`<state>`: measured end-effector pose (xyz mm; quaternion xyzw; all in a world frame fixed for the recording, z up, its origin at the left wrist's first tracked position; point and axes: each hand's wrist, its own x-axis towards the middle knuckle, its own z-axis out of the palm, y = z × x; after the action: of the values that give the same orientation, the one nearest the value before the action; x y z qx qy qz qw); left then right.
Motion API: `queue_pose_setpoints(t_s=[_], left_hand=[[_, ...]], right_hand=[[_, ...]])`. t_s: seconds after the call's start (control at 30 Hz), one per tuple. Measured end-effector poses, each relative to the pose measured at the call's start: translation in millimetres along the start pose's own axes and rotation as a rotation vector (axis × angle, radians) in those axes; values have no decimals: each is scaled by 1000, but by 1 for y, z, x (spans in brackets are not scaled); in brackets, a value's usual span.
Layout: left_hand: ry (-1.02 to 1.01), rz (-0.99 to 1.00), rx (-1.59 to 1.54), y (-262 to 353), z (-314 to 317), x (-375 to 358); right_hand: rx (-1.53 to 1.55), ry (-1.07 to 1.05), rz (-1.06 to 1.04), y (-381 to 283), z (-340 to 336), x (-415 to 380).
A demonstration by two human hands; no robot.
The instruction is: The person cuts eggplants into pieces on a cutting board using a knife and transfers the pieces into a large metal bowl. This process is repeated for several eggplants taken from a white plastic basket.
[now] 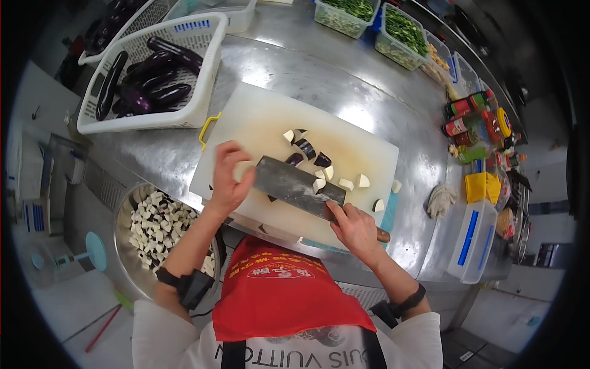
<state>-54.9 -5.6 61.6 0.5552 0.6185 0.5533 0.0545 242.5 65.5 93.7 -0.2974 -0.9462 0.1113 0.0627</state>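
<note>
Cleaver (289,186) is stretching slantwise across the near half of the white cutting board (353,132), its long axis running from the squared blade end at the person's left to the wooden handle at the right and closer to the body. Its broad dark face is turning up toward the camera; whether the blade is touching the board I cannot tell. The right hand (356,230) is closing firmly around the handle, fingers reaching forward to the blade's heel. The left hand (230,178) is blurring near the blade's far end, fingers half curled with thumb apart; whether it is gripping anything I cannot tell.

Cut eggplant pieces (363,181) are crowding beyond the blade, some skin side up, with a few scattering toward the board's right edge. One stray piece (396,185) is sitting just past that edge.

Open room is extending over the board's far right portion and the steel table (270,67) behind it. On the left, a white basket (212,55) of whole eggplants (110,86) is standing close to the board. Past the table's near edge, a steel bowl (125,246) is holding eggplant cubes (160,230).
</note>
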Motion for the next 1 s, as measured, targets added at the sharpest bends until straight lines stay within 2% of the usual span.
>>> queue_pose_setpoints(t_s=[0.07,0.17,0.27,0.37,0.47,0.57,0.63,0.67,0.77,0.8,0.9,0.93,1.0], left_hand=[[-561,354,103,18,17,35],[-952,463,109,2,67,26],[-1060,355,203,-9,89,36],[-987,400,440,-33,101,40],[-989,264,386,-12,105,69],[-889,213,214,8,141,90],[-781,130,-3,14,184,90],[-794,127,-14,22,209,84],[-951,279,-50,52,291,44],[-996,319,-26,68,311,29],[-908,596,54,75,373,-5],[-1113,562,186,74,384,-5],[-1259,390,80,71,399,8]], right_hand=[[-4,22,-41,5,10,-3],[2,42,-72,7,18,-7],[23,17,-50,7,14,-18],[29,-5,17,12,10,-45],[104,36,200,17,2,-90],[195,260,496,19,7,-143],[328,355,800,13,8,-173],[393,404,948,10,9,-186],[528,602,1122,14,21,-223],[694,656,1211,16,31,-238],[1010,853,1301,12,27,-243],[1103,884,1263,10,25,-243],[1243,873,1279,11,28,-252]])
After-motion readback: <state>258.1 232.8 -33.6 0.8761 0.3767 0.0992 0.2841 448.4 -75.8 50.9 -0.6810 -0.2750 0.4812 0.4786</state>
